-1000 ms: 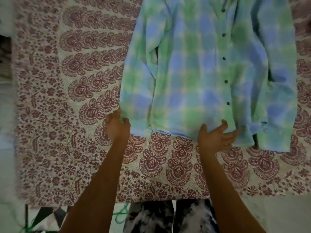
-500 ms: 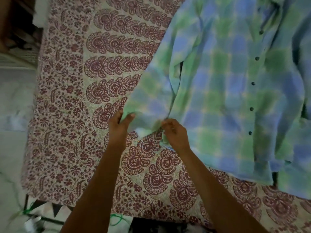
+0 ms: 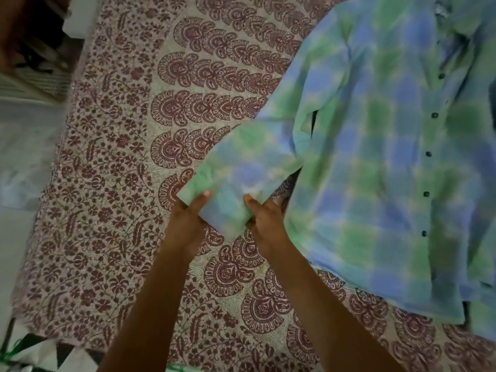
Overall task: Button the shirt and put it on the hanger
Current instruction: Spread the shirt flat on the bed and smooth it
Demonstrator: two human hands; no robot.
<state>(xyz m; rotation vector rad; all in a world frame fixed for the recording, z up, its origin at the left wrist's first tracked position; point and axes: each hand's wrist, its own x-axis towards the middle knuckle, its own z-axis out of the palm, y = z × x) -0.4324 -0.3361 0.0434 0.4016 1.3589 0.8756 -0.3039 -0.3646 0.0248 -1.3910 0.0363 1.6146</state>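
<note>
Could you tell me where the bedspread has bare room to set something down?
Bare bedspread lies left of the sleeve and left hand. The shirt crowds the right, where the right hand also grips the sleeve.

Dim indoor light with a cool greenish cast, faint soft shadows under the shirt (image 3: 375, 162), its checks smeared by motion blur, bedspread (image 3: 120, 200) print sharper mid-frame, left edge hazy and streaked, top-left corner nearly black, wide-angle bending at borders.

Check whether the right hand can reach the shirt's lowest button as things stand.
Probably yes: the lowest button lies uncovered on the shirt, with nothing between, but the right hand is busy gripping the sleeve cuff.
</note>
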